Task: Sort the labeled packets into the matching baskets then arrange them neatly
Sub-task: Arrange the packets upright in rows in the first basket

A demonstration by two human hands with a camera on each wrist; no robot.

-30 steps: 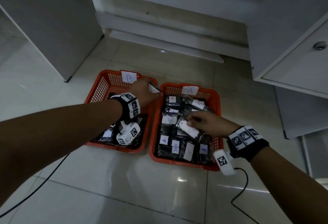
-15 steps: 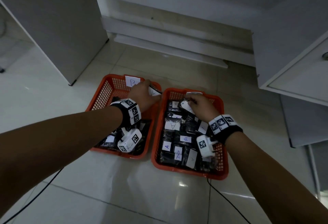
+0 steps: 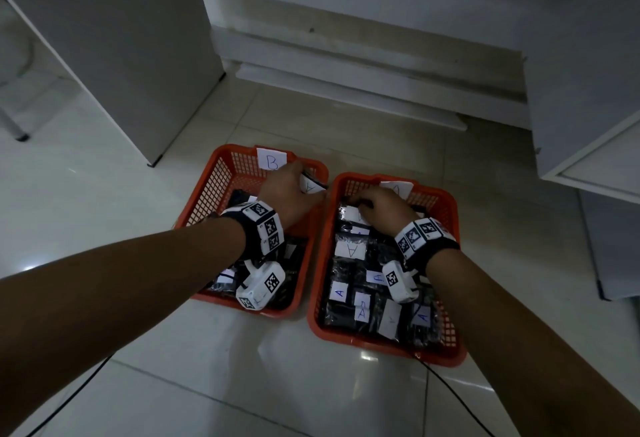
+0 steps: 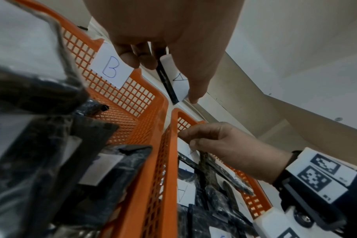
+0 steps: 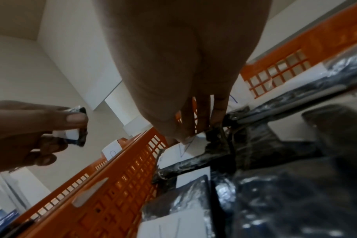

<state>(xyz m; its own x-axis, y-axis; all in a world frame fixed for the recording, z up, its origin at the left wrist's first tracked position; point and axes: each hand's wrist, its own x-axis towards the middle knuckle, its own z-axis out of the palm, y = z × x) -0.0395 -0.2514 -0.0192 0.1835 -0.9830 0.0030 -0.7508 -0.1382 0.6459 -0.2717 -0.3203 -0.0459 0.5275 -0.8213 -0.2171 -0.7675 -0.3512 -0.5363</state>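
Note:
Two orange baskets sit side by side on the floor: basket B (image 3: 211, 194) on the left with a "B" tag (image 3: 272, 159), and basket A (image 3: 381, 343) on the right with its own tag (image 3: 396, 187). Both hold black packets with white labels. My left hand (image 3: 291, 194) hovers over basket B's far right corner and pinches a black packet labelled A (image 3: 311, 187), also plain in the left wrist view (image 4: 175, 78). My right hand (image 3: 381, 211) is at the far left end of basket A, and its thumb and fingers pinch another A packet (image 3: 351, 213) lying on the pile (image 5: 185, 148).
A grey cabinet panel (image 3: 121, 55) stands to the far left and a white drawer unit (image 3: 588, 145) to the right. A low white plinth (image 3: 346, 97) runs behind the baskets. Black cables (image 3: 450, 388) trail over the glossy tiles in front.
My right hand has carried its A packet from the middle of basket A up to the far left end. The left hand has kept holding its packet near basket B's far corner.

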